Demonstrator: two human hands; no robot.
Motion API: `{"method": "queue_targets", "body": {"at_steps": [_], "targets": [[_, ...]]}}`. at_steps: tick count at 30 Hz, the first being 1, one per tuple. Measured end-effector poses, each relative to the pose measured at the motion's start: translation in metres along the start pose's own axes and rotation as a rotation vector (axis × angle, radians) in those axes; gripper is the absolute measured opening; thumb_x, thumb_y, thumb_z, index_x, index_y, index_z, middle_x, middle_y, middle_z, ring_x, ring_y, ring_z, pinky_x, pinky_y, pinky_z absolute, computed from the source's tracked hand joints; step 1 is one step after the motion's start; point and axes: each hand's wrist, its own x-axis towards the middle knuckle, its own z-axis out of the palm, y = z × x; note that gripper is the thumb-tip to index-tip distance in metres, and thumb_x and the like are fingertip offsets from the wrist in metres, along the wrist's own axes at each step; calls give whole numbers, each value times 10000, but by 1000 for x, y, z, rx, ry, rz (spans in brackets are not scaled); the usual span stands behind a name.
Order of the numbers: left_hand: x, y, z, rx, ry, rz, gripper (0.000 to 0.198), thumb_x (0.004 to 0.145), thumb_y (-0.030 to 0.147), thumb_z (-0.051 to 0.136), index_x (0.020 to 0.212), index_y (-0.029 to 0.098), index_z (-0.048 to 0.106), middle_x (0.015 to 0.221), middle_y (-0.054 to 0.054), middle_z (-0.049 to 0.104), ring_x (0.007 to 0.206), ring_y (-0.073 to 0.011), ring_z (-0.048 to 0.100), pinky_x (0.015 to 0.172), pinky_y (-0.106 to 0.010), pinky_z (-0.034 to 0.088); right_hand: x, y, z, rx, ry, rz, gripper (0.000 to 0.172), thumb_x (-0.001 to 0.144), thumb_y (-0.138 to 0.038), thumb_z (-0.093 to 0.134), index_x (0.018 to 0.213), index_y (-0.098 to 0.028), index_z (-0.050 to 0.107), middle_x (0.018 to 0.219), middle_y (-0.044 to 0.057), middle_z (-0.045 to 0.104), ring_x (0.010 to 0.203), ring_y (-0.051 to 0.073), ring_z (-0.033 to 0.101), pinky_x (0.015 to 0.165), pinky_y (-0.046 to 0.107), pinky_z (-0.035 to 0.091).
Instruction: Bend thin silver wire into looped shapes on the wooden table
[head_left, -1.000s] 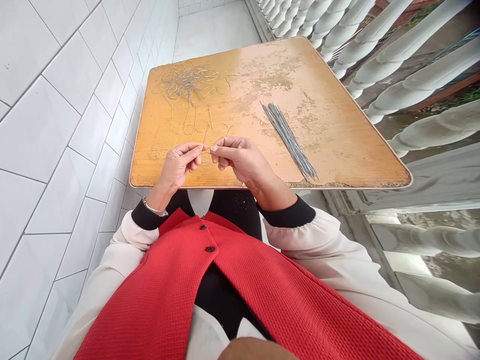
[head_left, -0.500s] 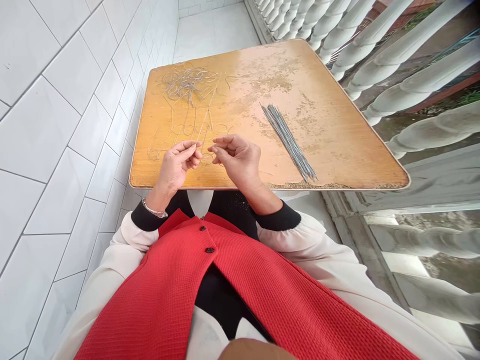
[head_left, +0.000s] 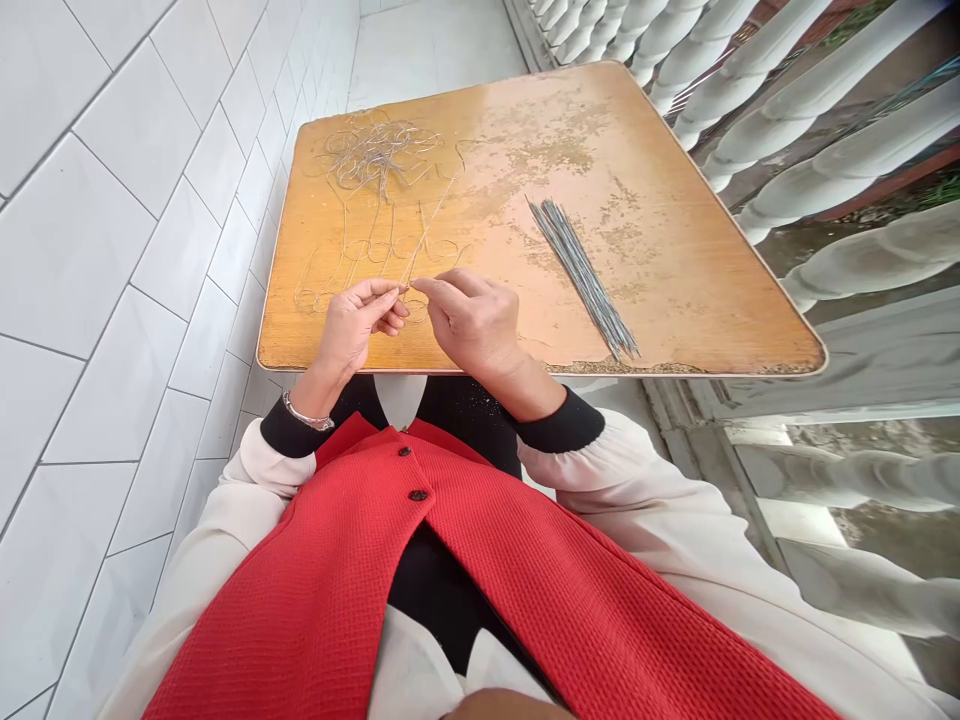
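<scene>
My left hand (head_left: 357, 325) is closed in a pinch near the table's front edge. Between its thumb and fingers is a thin straight wire (head_left: 430, 228) that slants up and to the right. My right hand (head_left: 478, 322) meets it from the right, thumb and index finger pressed together at the wire's near end. What exactly lies between the right fingertips is too fine to make out. Just beyond both hands lie several thin wires with looped ends (head_left: 358, 252). Farther back is a tangled heap of fine wire (head_left: 381, 155).
A bundle of straight grey wires (head_left: 583, 282) lies right of my hands on the worn wooden table (head_left: 697, 290). A white tiled wall (head_left: 120, 260) runs close on the left, and a white balustrade (head_left: 817, 150) stands on the right.
My right hand has turned over and moved left, its fingertips now against the left hand's. The left hand keeps its pinch on the wire. The view has shifted slightly.
</scene>
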Motion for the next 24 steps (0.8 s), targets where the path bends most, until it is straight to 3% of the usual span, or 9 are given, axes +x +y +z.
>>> {"method": "queue_targets", "body": {"at_steps": [8, 14, 17, 20, 24], "targets": [[-3, -4, -2, 26, -72, -28, 99, 920, 256, 713, 912, 157, 706, 782, -6, 771, 659, -73, 726, 589, -158, 518, 4, 5, 6, -46, 47, -3, 342, 989, -187, 423, 1074, -239, 751, 867, 33, 722, 711, 149, 632, 614, 274, 453], [-2, -11, -3, -45, -51, -46, 15, 877, 173, 735, 864, 168, 729, 788, 10, 757, 632, -49, 691, 531, -140, 472, 4, 5, 12, 102, 29, 100, 300, 996, -247, 466, 1077, -223, 754, 889, 61, 711, 763, 166, 651, 670, 295, 486], [0, -12, -4, -113, 7, -36, 77, 859, 112, 730, 808, 169, 722, 772, 27, 738, 601, -27, 651, 561, -142, 485, 4, 4, 9, 348, 27, 224, 284, 997, -360, 524, 1129, -233, 741, 933, 61, 722, 792, 172, 663, 709, 312, 526], [0, -11, -3, -173, 48, -49, 134, 873, 64, 691, 802, 172, 727, 810, 31, 743, 600, -16, 636, 599, -150, 502, 3, 0, 2, 757, 1, 471, 371, 932, -529, 637, 1164, -250, 715, 941, 39, 731, 709, 144, 646, 669, 300, 545], [-4, -11, 0, -180, 39, -80, 136, 875, 63, 691, 796, 168, 728, 778, 30, 733, 611, -23, 646, 616, -155, 503, -2, -7, -7, 1191, -103, 774, 439, 826, -626, 730, 997, -221, 736, 866, 38, 751, 614, 108, 628, 587, 247, 528]]}}
